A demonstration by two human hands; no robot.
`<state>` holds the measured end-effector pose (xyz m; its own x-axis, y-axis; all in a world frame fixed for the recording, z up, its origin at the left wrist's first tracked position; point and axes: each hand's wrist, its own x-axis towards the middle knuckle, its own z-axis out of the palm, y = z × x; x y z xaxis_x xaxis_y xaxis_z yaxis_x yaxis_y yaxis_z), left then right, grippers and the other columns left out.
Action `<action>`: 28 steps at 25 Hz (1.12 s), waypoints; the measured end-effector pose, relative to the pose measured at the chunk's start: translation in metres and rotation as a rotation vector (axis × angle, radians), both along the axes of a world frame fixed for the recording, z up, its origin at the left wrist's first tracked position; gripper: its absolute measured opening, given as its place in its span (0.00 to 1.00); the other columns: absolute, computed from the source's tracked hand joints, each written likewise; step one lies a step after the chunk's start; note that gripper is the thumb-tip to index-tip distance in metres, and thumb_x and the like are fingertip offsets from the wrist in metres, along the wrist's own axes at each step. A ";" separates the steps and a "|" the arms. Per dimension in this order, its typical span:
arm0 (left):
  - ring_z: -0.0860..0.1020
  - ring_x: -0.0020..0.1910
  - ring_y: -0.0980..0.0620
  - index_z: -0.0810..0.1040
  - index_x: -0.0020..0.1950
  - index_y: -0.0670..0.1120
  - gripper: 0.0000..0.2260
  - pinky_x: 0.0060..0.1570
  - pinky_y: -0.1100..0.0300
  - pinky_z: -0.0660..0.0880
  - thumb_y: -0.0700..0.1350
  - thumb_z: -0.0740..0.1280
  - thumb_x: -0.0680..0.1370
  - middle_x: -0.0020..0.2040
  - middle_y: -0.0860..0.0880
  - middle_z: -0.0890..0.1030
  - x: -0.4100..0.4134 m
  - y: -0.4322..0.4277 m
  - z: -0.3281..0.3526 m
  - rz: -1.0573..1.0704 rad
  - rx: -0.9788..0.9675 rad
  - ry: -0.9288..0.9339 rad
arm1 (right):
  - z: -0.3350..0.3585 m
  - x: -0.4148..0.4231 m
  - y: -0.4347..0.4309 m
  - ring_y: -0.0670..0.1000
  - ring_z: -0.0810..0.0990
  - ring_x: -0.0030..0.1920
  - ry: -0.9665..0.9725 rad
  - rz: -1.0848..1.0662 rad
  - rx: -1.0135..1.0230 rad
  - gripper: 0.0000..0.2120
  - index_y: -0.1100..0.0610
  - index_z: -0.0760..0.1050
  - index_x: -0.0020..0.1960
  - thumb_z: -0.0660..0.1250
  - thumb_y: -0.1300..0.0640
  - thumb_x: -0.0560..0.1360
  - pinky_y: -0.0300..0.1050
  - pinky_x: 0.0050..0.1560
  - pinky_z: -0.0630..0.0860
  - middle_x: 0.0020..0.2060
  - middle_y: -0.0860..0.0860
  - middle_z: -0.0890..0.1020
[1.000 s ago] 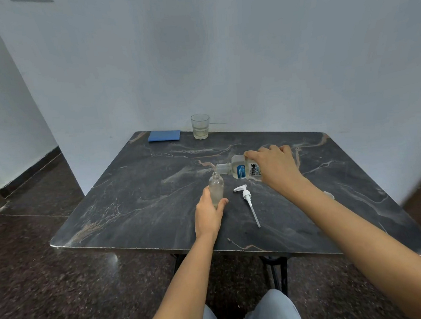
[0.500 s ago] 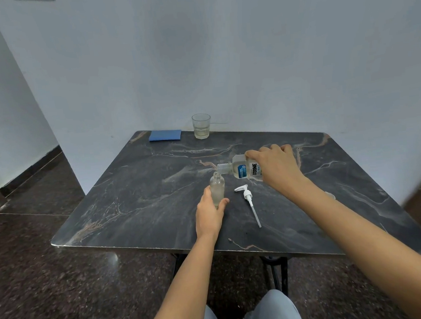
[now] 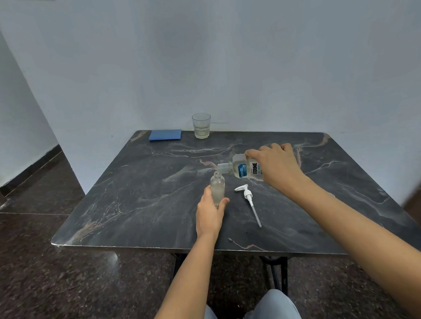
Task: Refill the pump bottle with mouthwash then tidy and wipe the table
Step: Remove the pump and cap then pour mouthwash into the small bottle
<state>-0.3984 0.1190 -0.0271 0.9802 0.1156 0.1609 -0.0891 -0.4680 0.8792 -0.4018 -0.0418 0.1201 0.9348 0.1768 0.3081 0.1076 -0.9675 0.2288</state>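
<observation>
A small clear pump bottle (image 3: 217, 186) stands upright and uncapped on the dark marble table (image 3: 137, 200). My left hand (image 3: 210, 213) grips its lower part. My right hand (image 3: 276, 164) holds the mouthwash bottle (image 3: 240, 169) tipped on its side, its open neck just over the small bottle's mouth. The white pump head (image 3: 249, 199) with its long tube lies flat on the table, just right of the small bottle.
A folded blue cloth (image 3: 165, 134) lies at the table's far left edge, and a drinking glass (image 3: 201, 125) with a little liquid stands beside it near the wall. A small pale object (image 3: 331, 195) peeks out behind my right forearm.
</observation>
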 end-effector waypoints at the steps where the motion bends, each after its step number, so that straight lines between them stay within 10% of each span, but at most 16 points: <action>1: 0.77 0.52 0.49 0.71 0.61 0.48 0.16 0.54 0.49 0.76 0.51 0.70 0.76 0.54 0.49 0.79 0.000 0.000 0.000 0.001 0.000 0.000 | 0.000 0.000 0.000 0.56 0.75 0.58 -0.001 -0.001 -0.002 0.25 0.44 0.66 0.68 0.65 0.62 0.75 0.53 0.59 0.64 0.56 0.50 0.79; 28: 0.77 0.54 0.49 0.70 0.64 0.49 0.19 0.55 0.51 0.76 0.51 0.70 0.76 0.57 0.49 0.79 0.000 0.000 0.000 0.004 -0.009 0.007 | 0.005 -0.002 0.005 0.56 0.75 0.58 -0.004 -0.007 -0.020 0.25 0.45 0.66 0.68 0.65 0.63 0.75 0.53 0.59 0.65 0.56 0.51 0.79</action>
<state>-0.3985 0.1191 -0.0267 0.9808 0.1211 0.1528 -0.0809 -0.4601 0.8842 -0.4042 -0.0373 0.1248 0.9348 0.1766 0.3080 0.1000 -0.9633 0.2489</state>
